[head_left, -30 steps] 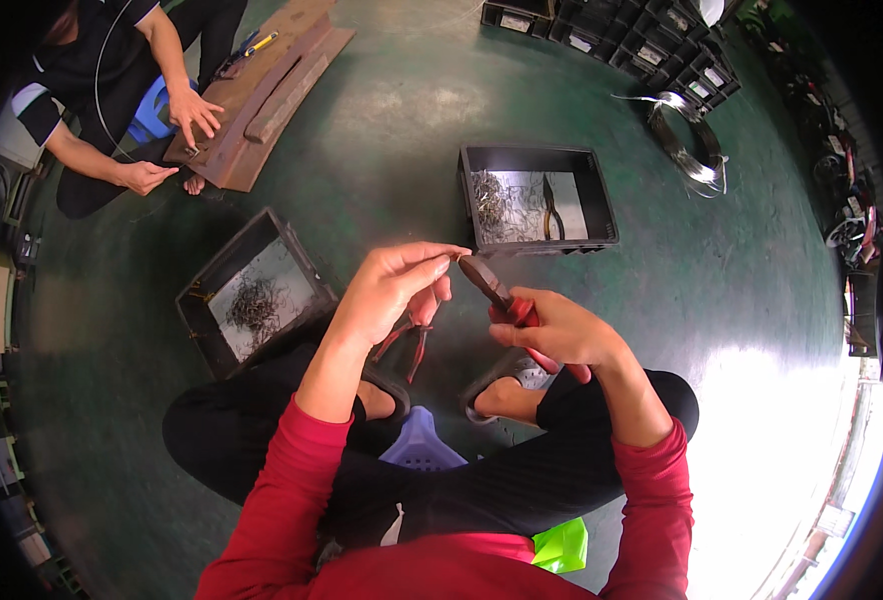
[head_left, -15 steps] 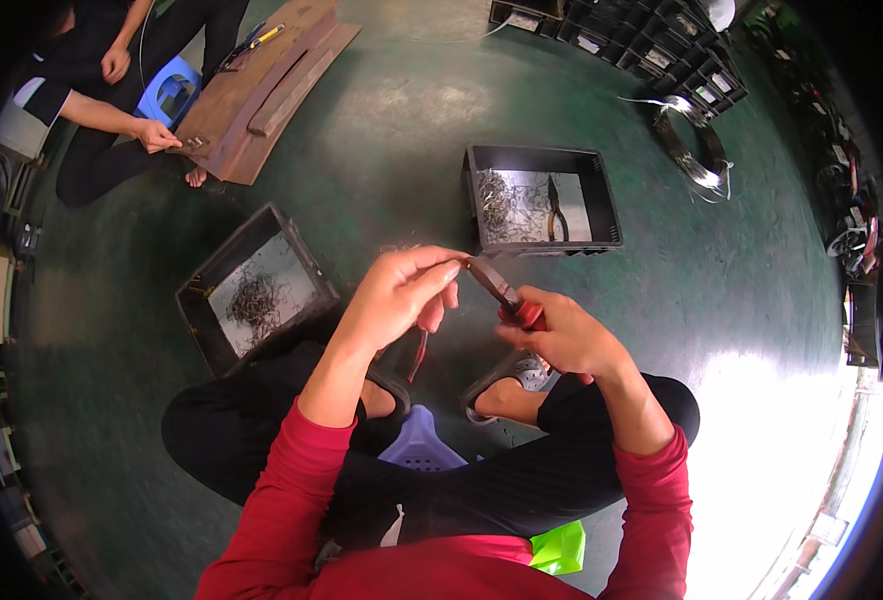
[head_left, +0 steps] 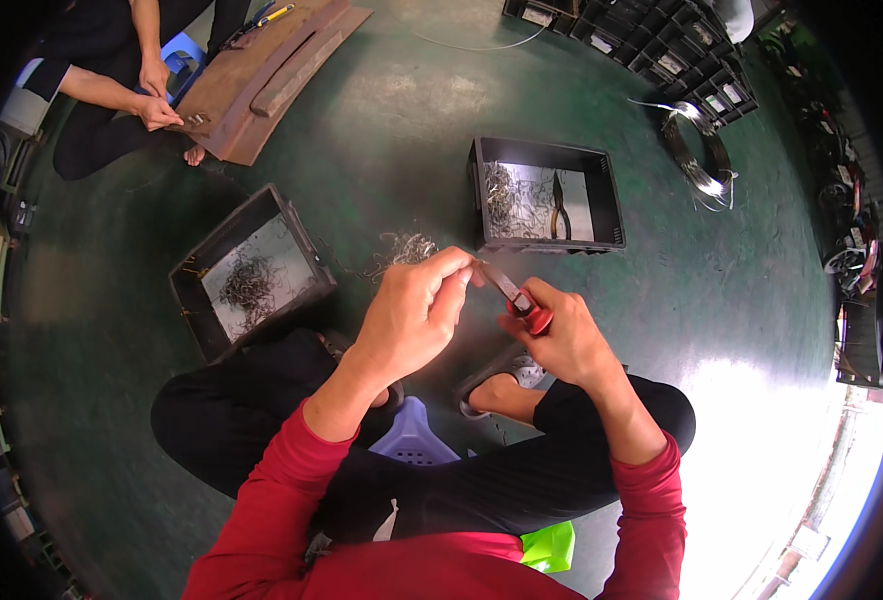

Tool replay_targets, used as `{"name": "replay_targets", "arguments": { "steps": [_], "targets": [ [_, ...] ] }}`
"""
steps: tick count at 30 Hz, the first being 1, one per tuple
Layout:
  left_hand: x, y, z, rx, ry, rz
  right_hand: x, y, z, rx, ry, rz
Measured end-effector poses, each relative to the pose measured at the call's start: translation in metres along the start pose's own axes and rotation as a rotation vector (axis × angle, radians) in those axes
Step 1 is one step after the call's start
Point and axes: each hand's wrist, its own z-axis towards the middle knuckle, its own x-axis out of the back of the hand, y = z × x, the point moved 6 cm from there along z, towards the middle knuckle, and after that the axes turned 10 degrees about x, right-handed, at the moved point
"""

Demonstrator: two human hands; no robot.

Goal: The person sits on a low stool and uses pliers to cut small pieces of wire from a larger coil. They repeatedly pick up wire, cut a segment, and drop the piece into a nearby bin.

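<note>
My right hand is closed round the red handles of a pair of pliers, whose metal jaws point up and left. At the tip of those jaws, my left hand pinches something too small to make out between thumb and forefinger. Just beyond the left hand, a loose heap of thin bent wire pieces lies on the floor. A black crate ahead holds wire pieces and dark-jawed pliers. To the left, another black crate holds a heap of wire pieces.
A coil of wire lies at the far right, near stacked black crates. At the far left, another person's hands work beside a brown board and a blue stool. A purple stool is between my legs.
Both hands stay together at the pliers, the left turning slightly. The red strip that hung below my left hand no longer shows. The other person's second hand has come down toward the first.
</note>
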Motion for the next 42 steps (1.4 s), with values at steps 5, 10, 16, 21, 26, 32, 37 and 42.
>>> {"name": "replay_targets", "arguments": {
  "steps": [5, 10, 16, 21, 26, 32, 37, 42],
  "targets": [
    [-0.004, -0.002, -0.001, 0.030, 0.020, -0.028, 0.000, 0.000, 0.000, -0.009, 0.050, -0.014],
    [-0.008, -0.002, -0.001, 0.020, 0.029, -0.046, -0.001, 0.001, 0.001, -0.007, 0.080, -0.064],
    [-0.009, -0.002, -0.004, 0.033, 0.044, -0.107, -0.003, 0.000, 0.002, 0.012, 0.118, -0.091],
    [-0.012, -0.003, -0.002, 0.029, 0.047, -0.101, -0.001, 0.004, 0.003, 0.010, 0.131, -0.139],
    [-0.004, -0.015, 0.012, 0.131, -0.035, -0.127, 0.007, -0.007, 0.009, 0.001, 0.084, -0.073],
    [0.030, -0.026, 0.022, 0.165, -0.006, -0.754, 0.001, -0.023, 0.004, -0.219, -0.194, 0.307],
    [0.030, -0.016, 0.021, -0.052, -0.022, -1.004, -0.018, -0.034, 0.005, -0.212, -0.276, 0.563],
    [0.035, -0.015, 0.020, -0.189, 0.030, -1.021, -0.033, -0.049, 0.007, -0.108, -0.217, 0.485]
  ]
}}
